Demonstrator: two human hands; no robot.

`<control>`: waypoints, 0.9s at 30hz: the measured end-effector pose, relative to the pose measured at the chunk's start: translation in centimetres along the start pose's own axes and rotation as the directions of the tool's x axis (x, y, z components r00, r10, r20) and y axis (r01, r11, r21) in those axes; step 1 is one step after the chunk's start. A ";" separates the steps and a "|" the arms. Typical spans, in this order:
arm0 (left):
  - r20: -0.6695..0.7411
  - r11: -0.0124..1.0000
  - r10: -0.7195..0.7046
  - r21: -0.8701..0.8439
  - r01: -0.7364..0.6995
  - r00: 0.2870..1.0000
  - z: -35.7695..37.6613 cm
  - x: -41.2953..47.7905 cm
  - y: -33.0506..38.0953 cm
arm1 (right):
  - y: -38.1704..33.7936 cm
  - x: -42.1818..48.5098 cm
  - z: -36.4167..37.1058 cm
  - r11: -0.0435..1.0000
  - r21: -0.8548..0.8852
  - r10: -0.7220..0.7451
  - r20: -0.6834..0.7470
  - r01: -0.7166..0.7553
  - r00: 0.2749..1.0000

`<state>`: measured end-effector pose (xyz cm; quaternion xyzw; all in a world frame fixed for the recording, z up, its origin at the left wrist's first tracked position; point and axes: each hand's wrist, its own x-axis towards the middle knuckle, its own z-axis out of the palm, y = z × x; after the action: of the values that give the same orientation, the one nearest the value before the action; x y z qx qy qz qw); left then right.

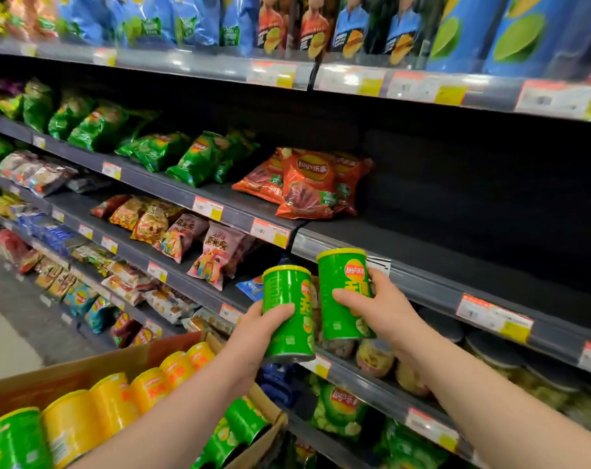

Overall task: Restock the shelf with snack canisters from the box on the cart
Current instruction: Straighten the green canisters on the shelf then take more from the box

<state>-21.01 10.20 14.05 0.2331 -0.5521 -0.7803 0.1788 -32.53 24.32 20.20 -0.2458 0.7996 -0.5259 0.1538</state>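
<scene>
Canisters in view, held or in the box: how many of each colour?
Green, held: 2, one in the left hand and one in the right hand.
Green, in the box: 3 visible.
Yellow, in the box: 5 visible.
Total: 10.

Price tags [493, 318] blurred; box [84, 370] cropped.

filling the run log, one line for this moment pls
left hand: green cylindrical snack canister | right hand: second green canister | raised before bare dark shelf
</scene>
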 end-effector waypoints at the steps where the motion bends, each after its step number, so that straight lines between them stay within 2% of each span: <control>1: 0.009 1.000 0.012 0.005 -0.012 1.000 0.9 0.6 0.5 | -0.3 0.8 -1.1 1.000 -0.004 -0.019 -0.005 0.019 1.000; 10: 0.052 0.992 0.116 0.037 -0.118 0.992 8.6 6.3 4.1 | -1.1 8.6 -9.7 0.995 -0.019 -0.099 -0.047 0.098 0.994; 15: 0.034 0.986 0.161 0.035 -0.162 0.986 11.9 9.2 4.9 | -0.1 13.1 -13.3 0.995 -0.068 -0.082 -0.073 0.077 0.994; 19: -0.003 0.980 0.199 0.030 -0.199 0.980 13.6 11.1 5.3 | 0.8 16.0 -14.9 0.996 -0.087 -0.040 -0.085 0.033 0.996; 23: -0.015 0.974 0.222 0.035 -0.222 0.975 14.4 12.3 5.9 | 1.6 18.9 -15.1 1.000 -0.001 -0.031 -0.057 0.031 0.998; 27: -0.020 0.970 0.234 0.067 -0.232 0.972 14.1 13.6 6.8 | 1.9 21.9 -14.7 0.999 -0.032 -0.027 -0.135 0.023 0.990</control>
<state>-40.00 11.64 22.15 0.1831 -0.5977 -0.7326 0.2693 -58.56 24.01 24.61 -0.2217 0.8129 -0.5312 0.0890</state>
